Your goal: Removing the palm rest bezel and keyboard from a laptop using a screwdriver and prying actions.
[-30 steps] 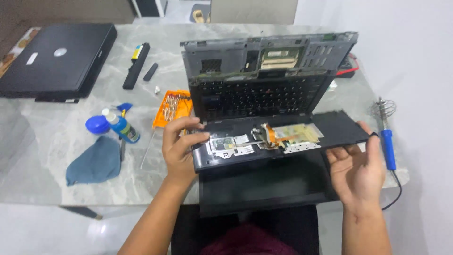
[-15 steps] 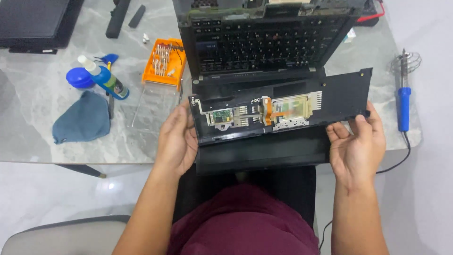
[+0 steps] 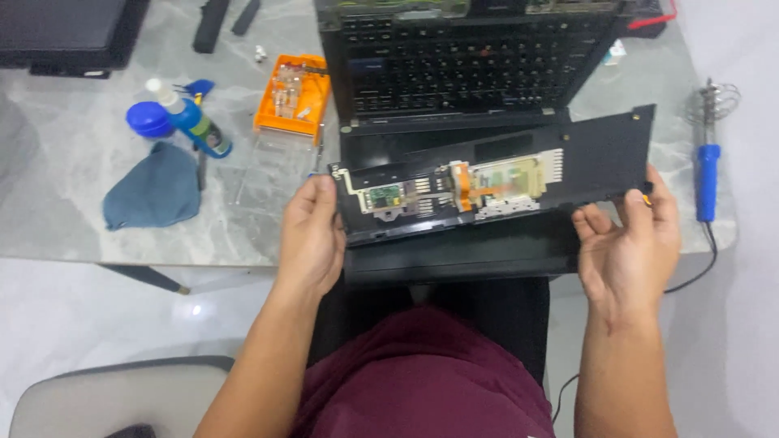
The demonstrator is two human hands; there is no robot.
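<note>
Orange screwdriver-bit case (image 3: pixel 290 96) left of laptop; dark screen (image 3: pixel 65 28) top-left.

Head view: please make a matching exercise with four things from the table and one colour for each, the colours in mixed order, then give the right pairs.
Things:
1. soldering iron handle
2. screw box
3. cloth
4. palmrest panel held by left hand and right hand

Colours:
A. black
B. grey-blue
C. bright blue
D. orange

Pairs: 1-C, 2-D, 3-B, 4-A
</note>
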